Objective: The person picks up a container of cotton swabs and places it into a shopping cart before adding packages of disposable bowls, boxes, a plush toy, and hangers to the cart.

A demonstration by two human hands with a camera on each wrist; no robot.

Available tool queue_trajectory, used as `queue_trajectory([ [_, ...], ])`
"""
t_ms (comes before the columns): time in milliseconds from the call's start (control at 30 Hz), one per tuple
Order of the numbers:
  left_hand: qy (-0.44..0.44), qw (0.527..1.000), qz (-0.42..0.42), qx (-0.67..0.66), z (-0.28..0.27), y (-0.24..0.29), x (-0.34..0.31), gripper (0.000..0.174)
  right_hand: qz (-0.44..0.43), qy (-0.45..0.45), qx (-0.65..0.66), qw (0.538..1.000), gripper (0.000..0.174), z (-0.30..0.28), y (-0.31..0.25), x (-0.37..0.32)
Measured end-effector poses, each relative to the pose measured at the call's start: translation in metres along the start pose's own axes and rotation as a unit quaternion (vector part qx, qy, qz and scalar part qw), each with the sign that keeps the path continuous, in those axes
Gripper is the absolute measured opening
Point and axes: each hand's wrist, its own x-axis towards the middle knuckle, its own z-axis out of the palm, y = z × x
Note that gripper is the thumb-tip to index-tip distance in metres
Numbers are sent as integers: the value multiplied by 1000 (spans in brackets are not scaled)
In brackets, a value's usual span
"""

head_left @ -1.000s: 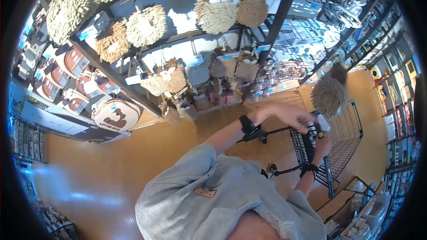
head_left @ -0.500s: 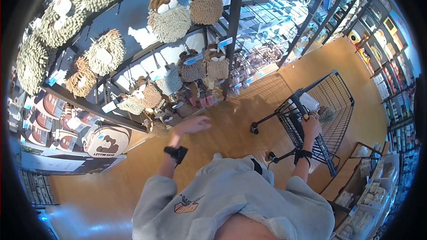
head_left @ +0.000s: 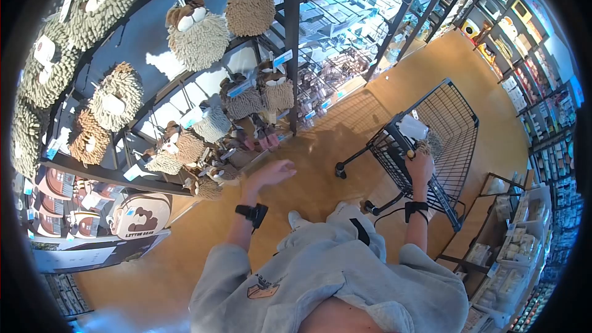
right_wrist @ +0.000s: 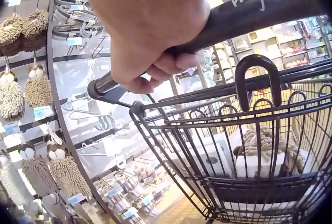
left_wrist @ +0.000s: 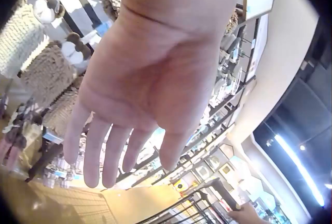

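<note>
My right hand (right_wrist: 150,32) grips the black handle (right_wrist: 249,16) of a shopping cart, its fingers curled round the bar. Inside the cart's wire basket (right_wrist: 233,112), a shaggy beige item (right_wrist: 270,146) lies by white boxes (right_wrist: 207,154). My left hand (left_wrist: 145,89) hangs in the air with its fingers extended and palm bare, holding nothing. In the head view that left hand (head_left: 270,176) is beside the lower hanging plush items (head_left: 185,145), left of the cart (head_left: 453,142).
Shaggy animal-faced items (head_left: 197,34) hang on the rack at the left. Metal racks of small goods (head_left: 345,43) stand beyond it. A low shelf with packaged goods (head_left: 518,240) is at the right, and stocked shelves (head_left: 542,86) line the far right.
The shaggy item seen above the cart has gone down into its basket. My left hand has moved away from the cart to the left, and the view has turned.
</note>
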Motion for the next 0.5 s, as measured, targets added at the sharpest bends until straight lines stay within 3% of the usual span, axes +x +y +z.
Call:
queue_trajectory([
  [100, -3, 999, -11, 51, 5, 41, 30, 53, 1, 6, 2, 1000, 30, 1, 2, 8],
  [167, 4, 998, 44, 52, 9, 52, 46, 54, 4, -8, 4, 1000, 30, 7, 9, 19],
  [267, -19, 996, 17, 81, 11, 66, 64, 57, 4, -6, 14, 1000, 30, 19, 24, 43],
  [367, -53, 993, -5, 106, 14, 66, 78, 56, -12, 19, 20, 1000, 28, 33, 43, 72],
  [500, -25, 991, -12, 131, 23, 53, 95, 56, -9, 12, 43, 999, 31, 36, 62, 116],
])
